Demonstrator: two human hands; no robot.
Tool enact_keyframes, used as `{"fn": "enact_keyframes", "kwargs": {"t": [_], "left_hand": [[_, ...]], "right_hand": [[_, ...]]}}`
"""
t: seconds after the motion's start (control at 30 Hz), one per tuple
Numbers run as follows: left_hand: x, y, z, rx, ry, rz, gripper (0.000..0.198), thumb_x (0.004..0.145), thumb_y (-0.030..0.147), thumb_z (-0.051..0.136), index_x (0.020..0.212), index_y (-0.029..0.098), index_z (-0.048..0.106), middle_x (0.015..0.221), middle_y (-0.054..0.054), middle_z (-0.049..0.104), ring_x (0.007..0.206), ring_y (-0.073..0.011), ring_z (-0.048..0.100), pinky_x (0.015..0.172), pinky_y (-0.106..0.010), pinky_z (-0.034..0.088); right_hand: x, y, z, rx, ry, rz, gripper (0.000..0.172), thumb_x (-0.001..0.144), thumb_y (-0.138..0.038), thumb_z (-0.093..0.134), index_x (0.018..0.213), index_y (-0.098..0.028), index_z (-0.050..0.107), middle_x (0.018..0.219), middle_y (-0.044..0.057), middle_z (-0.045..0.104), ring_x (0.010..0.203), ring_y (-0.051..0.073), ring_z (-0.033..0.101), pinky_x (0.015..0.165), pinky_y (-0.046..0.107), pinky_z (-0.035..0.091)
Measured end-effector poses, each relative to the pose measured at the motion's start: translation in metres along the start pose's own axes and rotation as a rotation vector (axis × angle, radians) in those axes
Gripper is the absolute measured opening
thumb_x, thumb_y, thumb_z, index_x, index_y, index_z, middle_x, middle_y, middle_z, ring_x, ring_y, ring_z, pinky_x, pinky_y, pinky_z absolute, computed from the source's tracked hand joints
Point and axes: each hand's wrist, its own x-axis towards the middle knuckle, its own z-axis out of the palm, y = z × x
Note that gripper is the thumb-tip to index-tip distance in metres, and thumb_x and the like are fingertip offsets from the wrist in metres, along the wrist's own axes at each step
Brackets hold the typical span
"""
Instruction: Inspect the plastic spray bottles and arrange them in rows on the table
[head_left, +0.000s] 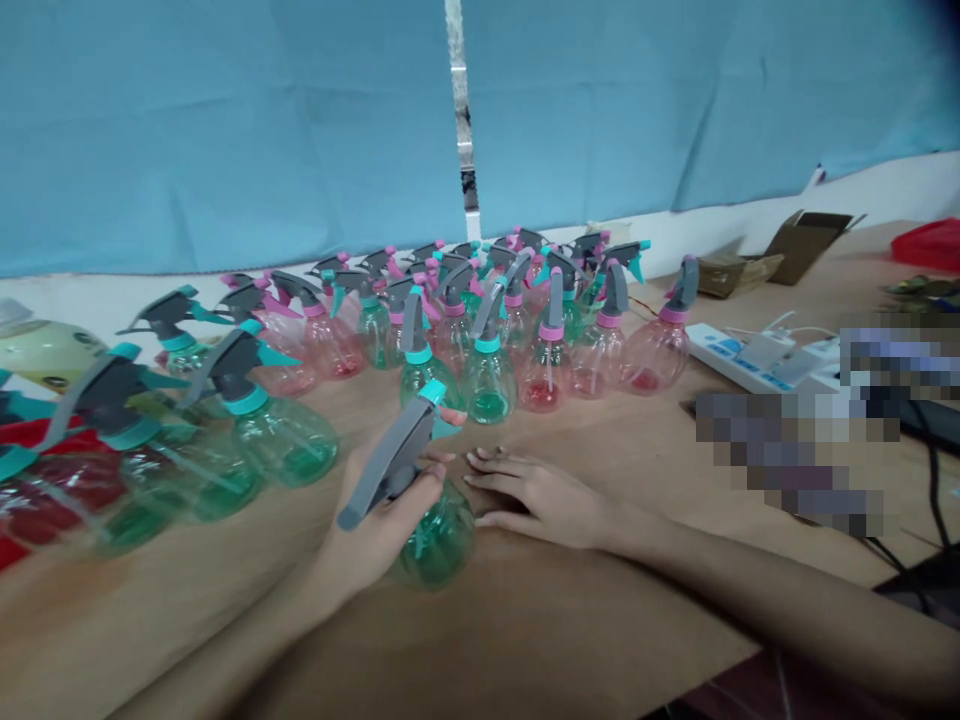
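The left hand (pixel 382 535) grips a green spray bottle (pixel 441 548) around its neck, seemingly steadying it; the right hand (pixel 544 497), holding nothing, lies just beside. Shifting it calls for avoiding the bottles (pixel 487 385) beyond.

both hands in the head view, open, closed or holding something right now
Left hand: closed around the neck of a green spray bottle.
Right hand: open, on the tabletop, nothing visible in it.
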Motion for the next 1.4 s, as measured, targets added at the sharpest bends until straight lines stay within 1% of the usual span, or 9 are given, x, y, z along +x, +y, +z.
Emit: {"fn": "enact_keyframes", "kwargs": {"t": [0.07, 0.13, 0.43, 0.7, 0.9, 1.07, 1.23, 1.3, 1.4], "left_hand": [[0.0, 0.0, 0.0, 0.021, 0.009, 0.004, 0.017, 0.077, 0.029, 0.051, 0.077, 0.025, 0.068, 0.084, -0.002, 0.07, 0.091, -0.0189, 0.066, 0.086, -0.031, 0.052], [0.0, 0.0, 0.0, 0.037, 0.02, -0.008, 0.016, 0.076, 0.029, 0.052, 0.072, 0.024, 0.067, 0.08, -0.002, 0.07, 0.089, -0.0188, 0.066, 0.086, -0.032, 0.052], [0.0, 0.002, 0.001, 0.066, 0.069, -0.078, 0.016, 0.075, 0.034, 0.054, 0.068, 0.024, 0.065, 0.076, -0.001, 0.07, 0.087, -0.0201, 0.066, 0.086, -0.034, 0.053], [0.001, 0.004, 0.001, 0.017, 0.014, -0.068, 0.017, 0.076, 0.032, 0.052, 0.066, 0.026, 0.064, 0.065, 0.0, 0.068, 0.09, -0.0199, 0.066, 0.087, -0.032, 0.051], [0.002, 0.007, 0.002, 0.01, 0.003, -0.057, 0.017, 0.076, 0.029, 0.05, 0.066, 0.025, 0.063, 0.075, 0.0, 0.071, 0.088, -0.0189, 0.067, 0.085, -0.032, 0.052], [0.003, 0.009, 0.003, -0.009, 0.011, -0.062, 0.017, 0.074, 0.03, 0.05, 0.062, 0.026, 0.062, 0.067, 0.001, 0.07, 0.088, -0.019, 0.066, 0.085, -0.031, 0.052], [0.002, 0.006, 0.003, 0.027, 0.019, -0.077, 0.016, 0.075, 0.032, 0.053, 0.065, 0.026, 0.064, 0.067, 0.001, 0.07, 0.091, -0.0202, 0.066, 0.089, -0.033, 0.051], [0.002, 0.006, 0.002, 0.037, 0.021, -0.078, 0.016, 0.075, 0.033, 0.053, 0.066, 0.026, 0.064, 0.072, 0.0, 0.071, 0.092, -0.0205, 0.066, 0.09, -0.034, 0.05], [0.002, 0.007, 0.002, 0.03, 0.019, -0.072, 0.017, 0.076, 0.033, 0.053, 0.066, 0.026, 0.064, 0.09, 0.0, 0.073, 0.092, -0.0197, 0.065, 0.089, -0.033, 0.051]], "right_hand": [[0.0, 0.001, 0.0, 0.002, -0.008, 0.003, 0.056, 0.089, -0.051, 0.042, 0.134, -0.017, 0.044, 0.142, 0.009, 0.041, 0.134, 0.021, 0.033, 0.111, 0.039, 0.026], [0.0, 0.001, 0.0, 0.001, -0.013, 0.008, 0.057, 0.089, -0.051, 0.042, 0.134, -0.016, 0.044, 0.142, 0.009, 0.041, 0.134, 0.021, 0.033, 0.112, 0.039, 0.026], [0.0, 0.0, -0.001, -0.001, 0.006, -0.003, 0.058, 0.088, -0.053, 0.043, 0.133, -0.017, 0.045, 0.141, 0.01, 0.043, 0.133, 0.022, 0.034, 0.111, 0.04, 0.027], [0.001, -0.003, -0.002, -0.023, 0.012, 0.004, 0.06, 0.087, -0.054, 0.043, 0.132, -0.014, 0.047, 0.141, 0.011, 0.043, 0.132, 0.021, 0.036, 0.11, 0.039, 0.028], [0.001, -0.003, -0.001, -0.043, 0.028, 0.003, 0.059, 0.087, -0.054, 0.043, 0.132, -0.016, 0.046, 0.14, 0.01, 0.043, 0.132, 0.021, 0.036, 0.11, 0.039, 0.028], [0.001, -0.005, 0.0, -0.052, 0.041, 0.01, 0.06, 0.087, -0.056, 0.041, 0.133, -0.017, 0.046, 0.14, 0.01, 0.044, 0.131, 0.022, 0.037, 0.11, 0.041, 0.028], [0.0, -0.008, 0.001, -0.063, 0.051, 0.016, 0.059, 0.089, -0.055, 0.039, 0.134, -0.017, 0.044, 0.139, 0.01, 0.045, 0.131, 0.022, 0.038, 0.11, 0.041, 0.027], [0.0, -0.009, 0.001, -0.058, 0.059, 0.021, 0.059, 0.089, -0.055, 0.038, 0.134, -0.018, 0.044, 0.139, 0.01, 0.045, 0.13, 0.022, 0.038, 0.11, 0.042, 0.027], [0.0, -0.01, 0.001, -0.052, 0.066, 0.023, 0.058, 0.089, -0.055, 0.037, 0.133, -0.018, 0.046, 0.139, 0.011, 0.045, 0.131, 0.023, 0.038, 0.109, 0.043, 0.028]]}}
